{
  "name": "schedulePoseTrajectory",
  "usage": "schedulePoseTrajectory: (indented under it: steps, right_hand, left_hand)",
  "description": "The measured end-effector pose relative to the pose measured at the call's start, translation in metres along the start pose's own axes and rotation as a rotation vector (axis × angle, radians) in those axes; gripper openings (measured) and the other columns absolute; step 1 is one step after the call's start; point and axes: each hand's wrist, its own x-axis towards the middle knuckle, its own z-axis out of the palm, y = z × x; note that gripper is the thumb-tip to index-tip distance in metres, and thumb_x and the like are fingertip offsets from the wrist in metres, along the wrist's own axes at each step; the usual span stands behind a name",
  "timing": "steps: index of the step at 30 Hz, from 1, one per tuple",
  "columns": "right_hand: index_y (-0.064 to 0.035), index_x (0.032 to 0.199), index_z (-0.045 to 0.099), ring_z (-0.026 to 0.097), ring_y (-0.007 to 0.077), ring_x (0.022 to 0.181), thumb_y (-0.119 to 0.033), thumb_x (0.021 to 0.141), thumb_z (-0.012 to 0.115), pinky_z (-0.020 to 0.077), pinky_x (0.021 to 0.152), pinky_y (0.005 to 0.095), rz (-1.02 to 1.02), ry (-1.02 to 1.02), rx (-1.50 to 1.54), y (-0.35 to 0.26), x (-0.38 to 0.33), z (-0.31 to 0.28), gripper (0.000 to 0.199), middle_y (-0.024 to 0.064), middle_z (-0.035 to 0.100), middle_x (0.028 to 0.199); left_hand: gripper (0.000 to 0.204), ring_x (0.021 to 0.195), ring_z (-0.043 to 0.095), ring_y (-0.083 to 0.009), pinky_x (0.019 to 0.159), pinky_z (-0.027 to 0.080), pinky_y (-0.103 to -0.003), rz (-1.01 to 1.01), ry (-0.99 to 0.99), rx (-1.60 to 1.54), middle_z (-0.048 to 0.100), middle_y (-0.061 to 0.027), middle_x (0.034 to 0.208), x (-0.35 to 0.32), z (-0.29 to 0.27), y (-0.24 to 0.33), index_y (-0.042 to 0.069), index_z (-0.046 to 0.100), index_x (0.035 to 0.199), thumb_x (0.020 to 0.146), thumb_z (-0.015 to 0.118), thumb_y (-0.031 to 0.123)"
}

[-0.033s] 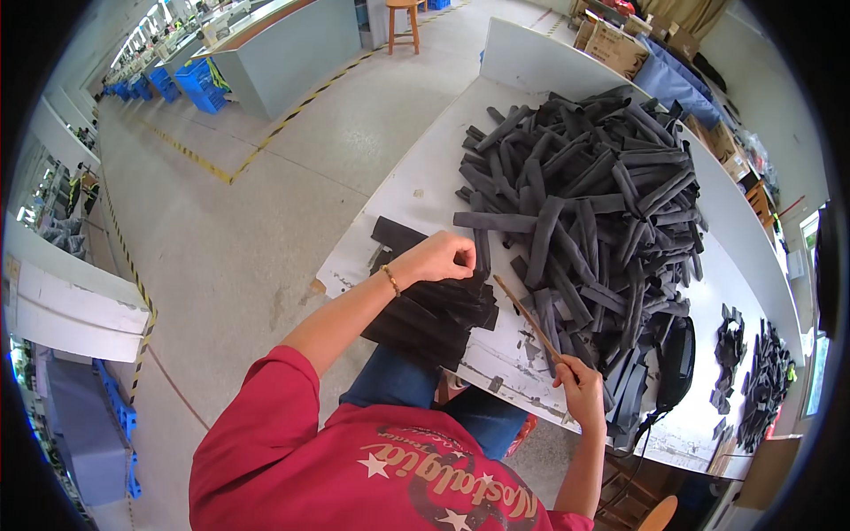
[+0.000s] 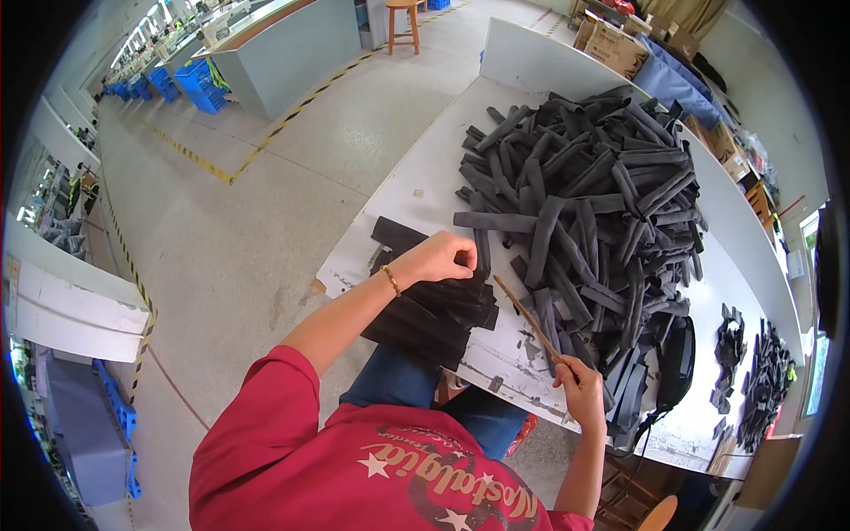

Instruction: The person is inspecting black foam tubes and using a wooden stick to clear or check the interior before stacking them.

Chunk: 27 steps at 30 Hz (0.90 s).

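My left hand (image 2: 440,257) is closed, with its fingers curled in, over a stack of flat black fabric strips (image 2: 416,323) at the table's near edge. A dark fabric tube (image 2: 482,248) lies right beside its fingertips; whether they pinch it or another piece is hidden. In my right hand (image 2: 580,387) is a thin, light-brown wooden stick (image 2: 527,316), which slants up and left from the fist. Its far end is a little to the right of the black stack. Beyond both hands rises a large heap of dark grey fabric tubes (image 2: 584,195).
The white table (image 2: 425,190) has a raised board (image 2: 567,60) along its far side. A black pouch-like object (image 2: 677,363) with a cord lies right of my right hand. Smaller piles of dark scraps (image 2: 766,385) lie farther right. A wooden stool (image 2: 662,513) stands below the table.
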Motion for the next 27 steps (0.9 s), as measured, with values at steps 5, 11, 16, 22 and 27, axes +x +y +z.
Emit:
schedulePoseTrajectory:
  steps: [5,11,16,22,27]
  right_hand:
    - [0.0021,0.099,0.066,0.052,0.008,0.057,-0.007,0.088,0.058,0.0401,0.054,0.0238,0.004,-0.012,0.004,0.001,-0.004,-0.001,0.016,0.0048,0.058,0.06]
    - [0.0019,0.1,0.065,0.053,0.0081,0.057,-0.007,0.088,0.058,0.041,0.055,0.024,-0.027,-0.018,0.023,-0.001,-0.005,-0.002,0.016,0.0054,0.058,0.06]
    - [0.002,0.101,0.065,0.055,0.0088,0.058,-0.007,0.088,0.058,0.0422,0.056,0.0239,-0.036,-0.032,-0.002,-0.002,-0.003,-0.002,0.017,0.0058,0.059,0.061]
    - [0.0027,0.101,0.065,0.057,0.0095,0.058,-0.007,0.088,0.058,0.0434,0.056,0.0241,-0.035,-0.048,0.005,0.004,-0.001,-0.001,0.017,0.0065,0.061,0.063]
    - [0.0031,0.102,0.065,0.057,0.0091,0.058,-0.007,0.088,0.058,0.0435,0.056,0.0242,-0.031,-0.081,0.009,0.008,0.004,0.004,0.018,0.007,0.061,0.064]
  left_hand:
    - [0.021,0.07,0.058,-0.0103,0.069,0.048,-0.024,0.155,0.112,-0.092,0.063,-0.0034,0.074,-0.001,-0.003,0.0,0.0,0.059,0.089,0.071,0.071,-0.001]
    - [0.029,0.067,0.06,-0.0092,0.069,0.049,-0.024,0.094,0.013,-0.067,0.066,-0.0051,0.073,-0.005,-0.008,0.002,0.0,0.065,0.103,0.074,0.07,0.001]
    - [0.03,0.07,0.062,-0.0088,0.071,0.049,-0.023,0.118,-0.011,0.054,0.07,-0.0082,0.077,-0.008,-0.008,0.004,0.002,0.066,0.108,0.078,0.068,0.005]
    - [0.032,0.07,0.062,-0.0086,0.07,0.049,-0.023,0.141,-0.018,0.053,0.071,-0.0088,0.079,-0.012,-0.01,0.013,0.005,0.066,0.111,0.079,0.068,0.007]
    - [0.038,0.074,0.068,-0.0215,0.07,0.051,-0.028,0.201,-0.03,0.128,0.07,-0.0134,0.084,-0.015,-0.006,0.026,0.005,0.064,0.113,0.075,0.067,0.007]
